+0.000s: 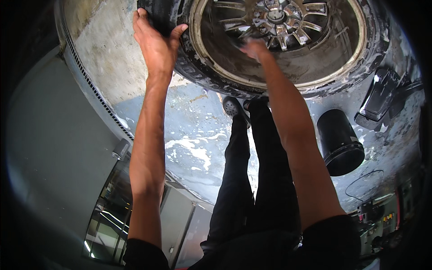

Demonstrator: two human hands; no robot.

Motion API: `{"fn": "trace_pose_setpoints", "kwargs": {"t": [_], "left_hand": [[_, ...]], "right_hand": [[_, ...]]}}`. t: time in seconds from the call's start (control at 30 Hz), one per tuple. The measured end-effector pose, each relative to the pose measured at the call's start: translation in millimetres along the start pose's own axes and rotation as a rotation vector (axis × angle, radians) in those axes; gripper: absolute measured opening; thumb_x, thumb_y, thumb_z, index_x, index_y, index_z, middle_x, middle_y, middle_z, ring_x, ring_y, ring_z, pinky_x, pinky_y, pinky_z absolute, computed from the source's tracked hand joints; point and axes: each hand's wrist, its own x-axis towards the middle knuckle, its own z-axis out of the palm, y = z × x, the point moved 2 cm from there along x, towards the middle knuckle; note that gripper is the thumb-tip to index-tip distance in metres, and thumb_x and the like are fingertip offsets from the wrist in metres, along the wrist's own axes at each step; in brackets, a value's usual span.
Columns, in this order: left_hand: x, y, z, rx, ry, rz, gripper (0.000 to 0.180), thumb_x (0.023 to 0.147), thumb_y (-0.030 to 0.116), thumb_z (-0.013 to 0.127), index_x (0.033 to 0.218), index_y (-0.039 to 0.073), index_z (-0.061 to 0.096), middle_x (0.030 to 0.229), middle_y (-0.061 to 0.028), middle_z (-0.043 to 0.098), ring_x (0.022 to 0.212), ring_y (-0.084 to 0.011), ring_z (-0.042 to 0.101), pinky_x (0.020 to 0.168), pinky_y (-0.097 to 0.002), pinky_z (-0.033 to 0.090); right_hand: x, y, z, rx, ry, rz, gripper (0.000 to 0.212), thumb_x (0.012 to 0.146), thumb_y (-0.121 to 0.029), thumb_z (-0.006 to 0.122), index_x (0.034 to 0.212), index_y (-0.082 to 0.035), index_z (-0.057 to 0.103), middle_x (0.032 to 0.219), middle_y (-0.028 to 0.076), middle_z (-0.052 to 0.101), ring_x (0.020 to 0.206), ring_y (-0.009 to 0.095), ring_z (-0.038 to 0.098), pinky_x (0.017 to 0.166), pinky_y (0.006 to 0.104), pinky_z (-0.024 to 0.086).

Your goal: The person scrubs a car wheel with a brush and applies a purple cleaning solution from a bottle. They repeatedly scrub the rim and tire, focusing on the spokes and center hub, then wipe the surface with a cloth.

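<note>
A large wheel stands at the top of the head view, its black tire (204, 74) wet and streaked with pale foam. My left hand (155, 45) rests against the tire's left side, fingers stretched out and thumb spread apart. Inside the dirty metal rim (310, 69), my right hand (255, 48) is smeared by motion, below and left of the hub (275, 16). A pale patch shows at its fingertips; whether it holds a cloth or something else cannot be made out. Grimy spokes (281, 38) spread from the hub.
White suds (191, 150) lie on the worn blue-grey floor. To the right are a black bucket (340, 144) and a black plastic object (380, 96). A slotted drain (83, 74) runs along the left. My feet, one in a grey clog (231, 106), stand close below the tire.
</note>
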Motion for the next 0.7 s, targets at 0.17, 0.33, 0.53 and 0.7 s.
{"fn": "trace_pose_setpoints", "kwargs": {"t": [0.17,0.33,0.53,0.7], "left_hand": [[0,0,1,-0.008,-0.005,-0.012,0.098,0.067,0.020,0.088,0.139,-0.008,0.028,0.145,-0.0262,0.031,0.126,-0.0426,0.037,0.107,-0.0447,0.034],[0,-2,-1,-0.006,-0.015,-0.028,0.098,0.067,0.020,0.087,0.139,-0.008,0.027,0.145,-0.0262,0.031,0.127,-0.0426,0.037,0.108,-0.0441,0.034],[-2,-2,2,-0.010,0.009,-0.018,0.098,0.067,0.020,0.088,0.139,-0.007,0.028,0.144,-0.0269,0.032,0.126,-0.0425,0.037,0.107,-0.0438,0.035],[2,-3,0,-0.012,-0.011,0.015,0.098,0.067,0.020,0.088,0.139,-0.006,0.026,0.145,-0.0268,0.028,0.128,-0.0428,0.035,0.107,-0.0437,0.034]], "right_hand": [[21,-24,12,0.073,-0.473,-0.170,0.030,0.097,-0.016,0.048,0.113,0.008,0.057,0.091,0.018,0.066,0.061,0.016,0.060,0.054,0.0242,0.048],[16,17,-12,0.252,-0.599,0.085,0.026,0.098,-0.016,0.046,0.107,0.003,0.062,0.086,0.018,0.069,0.047,0.009,0.048,0.050,0.0214,0.044],[10,-9,-16,-0.665,-0.269,-0.191,0.029,0.097,-0.024,0.049,0.096,0.000,0.066,0.079,0.015,0.071,0.053,0.016,0.056,0.057,0.0321,0.049],[-25,-24,18,0.291,-0.428,-0.369,0.023,0.091,-0.020,0.061,0.101,0.001,0.059,0.084,0.015,0.068,0.061,0.018,0.060,0.057,0.0308,0.048]]}}
